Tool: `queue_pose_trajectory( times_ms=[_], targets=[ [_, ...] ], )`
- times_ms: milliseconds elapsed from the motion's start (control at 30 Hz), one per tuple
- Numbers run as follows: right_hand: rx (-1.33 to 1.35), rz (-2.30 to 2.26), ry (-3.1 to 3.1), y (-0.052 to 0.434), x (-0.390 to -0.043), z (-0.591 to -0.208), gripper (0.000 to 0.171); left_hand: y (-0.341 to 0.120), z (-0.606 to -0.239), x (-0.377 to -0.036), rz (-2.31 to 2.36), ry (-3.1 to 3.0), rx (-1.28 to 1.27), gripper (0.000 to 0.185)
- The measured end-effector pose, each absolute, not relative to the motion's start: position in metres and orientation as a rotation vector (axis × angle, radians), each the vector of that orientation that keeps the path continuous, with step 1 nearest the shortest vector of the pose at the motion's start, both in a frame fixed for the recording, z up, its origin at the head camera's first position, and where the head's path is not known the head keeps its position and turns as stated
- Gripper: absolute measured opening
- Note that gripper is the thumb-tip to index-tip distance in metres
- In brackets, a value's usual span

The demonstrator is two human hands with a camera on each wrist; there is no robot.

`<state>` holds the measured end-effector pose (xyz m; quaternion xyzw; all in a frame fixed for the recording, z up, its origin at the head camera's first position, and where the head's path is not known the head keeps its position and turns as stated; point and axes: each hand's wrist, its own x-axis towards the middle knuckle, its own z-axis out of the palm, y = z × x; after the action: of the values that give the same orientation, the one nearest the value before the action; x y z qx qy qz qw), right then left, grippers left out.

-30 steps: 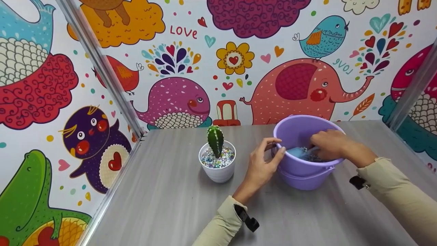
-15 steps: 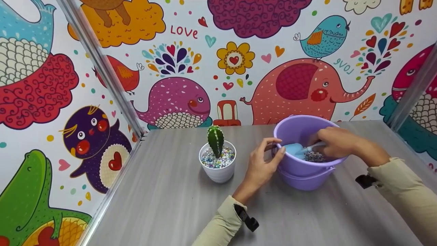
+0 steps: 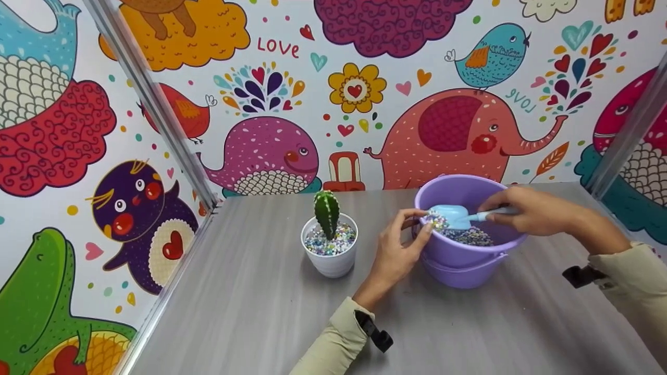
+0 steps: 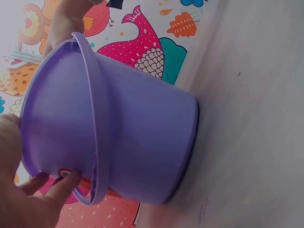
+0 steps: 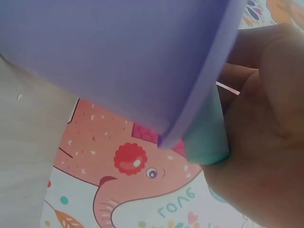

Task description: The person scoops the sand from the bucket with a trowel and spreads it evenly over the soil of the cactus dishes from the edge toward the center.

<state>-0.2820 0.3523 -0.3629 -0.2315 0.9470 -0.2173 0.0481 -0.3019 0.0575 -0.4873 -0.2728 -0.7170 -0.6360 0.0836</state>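
The scoop (image 3: 452, 215) is light blue and sits over the open top of the bucket (image 3: 484, 260), its bowl toward the left rim and its handle (image 5: 206, 137) pointing right. A small heap of coloured pebbles (image 3: 436, 221) lies in the bowl. The right hand (image 3: 531, 211) holds the scoop by the handle, fingers curled round it just above the bucket's right rim; in the right wrist view the handle's teal end sits in the closed fingers, tight against the rim.

The bucket is purple, stands upright on the grey table (image 3: 271, 312) toward its right side, and has more pebbles in its bottom. Its bail handle hangs down across the front wall. The left hand (image 3: 398, 252) grips the bucket's left rim, thumb and fingers pinching the edge; the left wrist view shows fingertips (image 4: 64, 183) pressed at the rim and the bucket's base flat on the table.

Just left of that hand stands a white pot (image 3: 330, 260) with a small green cactus (image 3: 326, 213), its surface covered in the same pebbles. The pot is near the bucket but not touching it. Bright cartoon-animal panels (image 3: 448, 130) wall the table on three sides.
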Motion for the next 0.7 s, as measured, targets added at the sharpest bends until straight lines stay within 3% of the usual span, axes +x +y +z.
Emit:
queue_pose_trajectory(
  times_ms=[400,700],
  targets=[
    [-0.601,-0.765,2.946,0.367,-0.273,-0.365,0.027,0.054,-0.482,-0.3,-1.874,-2.204,-0.807,0.034],
    [-0.562,-0.763,2.974,0.36,-0.272,-0.362,0.03,0.034,-0.451,-0.294,-1.642,-2.357,-0.824,0.043]
  ],
)
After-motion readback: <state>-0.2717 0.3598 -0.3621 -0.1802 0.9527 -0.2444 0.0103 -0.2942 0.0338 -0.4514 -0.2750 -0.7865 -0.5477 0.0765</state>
